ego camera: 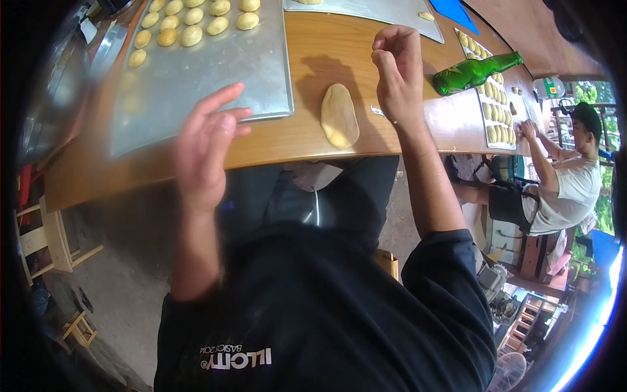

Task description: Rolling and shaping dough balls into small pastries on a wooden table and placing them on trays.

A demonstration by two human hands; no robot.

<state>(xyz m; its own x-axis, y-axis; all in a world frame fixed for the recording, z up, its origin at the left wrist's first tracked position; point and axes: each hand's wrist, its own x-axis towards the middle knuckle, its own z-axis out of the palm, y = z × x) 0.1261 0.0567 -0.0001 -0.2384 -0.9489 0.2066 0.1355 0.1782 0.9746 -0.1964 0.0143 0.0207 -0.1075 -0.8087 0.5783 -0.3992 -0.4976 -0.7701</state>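
Note:
A flattened oval of dough (339,115) lies on the wooden table (313,49) before me. My left hand (208,142) hovers above the near edge of a metal tray (235,73), its fingers apart and nothing in them. To the right of the dough, my right hand (400,73) is raised over the table with fingers curled in toward the thumb. Whether something small is inside those fingers is hidden. A green glass bottle (463,76) lies on its side just right of that hand. Several round dough balls (191,36) sit in rows on the tray's far part.
Another metal tray (362,15) lies at the back, near a blue sheet (455,14). Further right, a tray of shaped dough pieces (497,113) stands by a co-worker (563,181), whose hands are at the table. A small printed strip (376,110) lies near my right wrist.

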